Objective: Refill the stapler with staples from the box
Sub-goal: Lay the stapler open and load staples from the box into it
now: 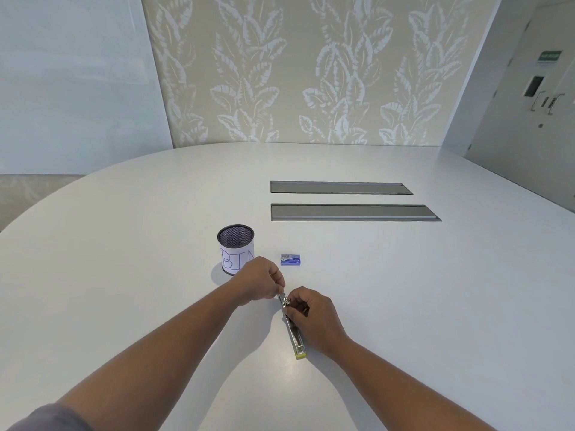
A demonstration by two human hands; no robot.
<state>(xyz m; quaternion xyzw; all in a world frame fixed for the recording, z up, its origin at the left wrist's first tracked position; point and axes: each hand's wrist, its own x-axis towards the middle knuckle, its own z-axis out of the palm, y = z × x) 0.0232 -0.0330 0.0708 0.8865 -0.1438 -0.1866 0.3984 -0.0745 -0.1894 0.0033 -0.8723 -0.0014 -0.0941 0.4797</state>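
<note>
A long metal stapler [295,337] with a yellow-green end lies opened out flat on the white table [124,275], pointing away from me. My left hand [259,283] pinches its far tip. My right hand [311,318] rests over its middle, fingers closed on the metal rail. Whether staples lie in the rail is hidden by my fingers. A small blue staple box [291,260] sits shut on the table just beyond my hands, apart from them.
A black mesh cup [235,253] with a paper label reading "BIN" stands left of the box, close behind my left hand. Two grey cable hatches [342,188] [351,212] are set into the table farther back. A leaf-patterned wall stands behind the table.
</note>
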